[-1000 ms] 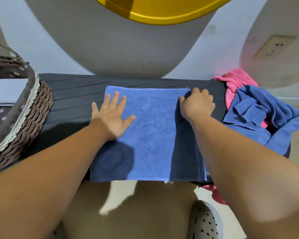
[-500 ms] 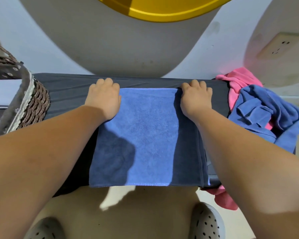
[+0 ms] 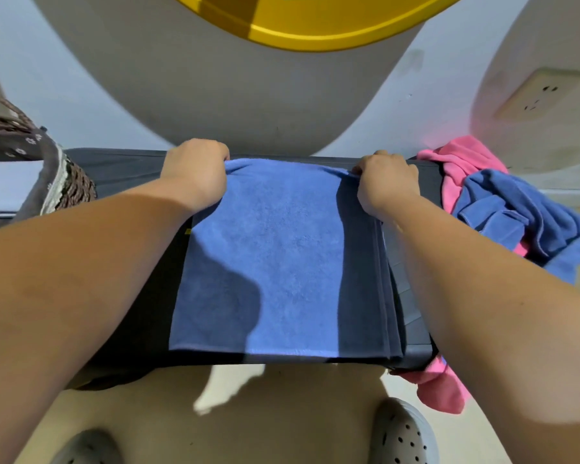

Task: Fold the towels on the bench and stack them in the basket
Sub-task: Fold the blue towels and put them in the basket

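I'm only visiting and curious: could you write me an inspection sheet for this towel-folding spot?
Surface: dark bench, towels on it.
Job's things: flat blue towel spread mid-bench; crumpled blue towel and pink towel heaped at right; wicker basket at left.
Clutter: nothing seen.
Grips: left hand and right hand each pinch a far corner of the flat blue towel.
Cables: nothing seen.
Surroundings: wall socket, yellow rim overhead, grey shoes on floor.

Single wide-angle head-worn view, forward and steeply down, close above the bench (image 3: 121,169).
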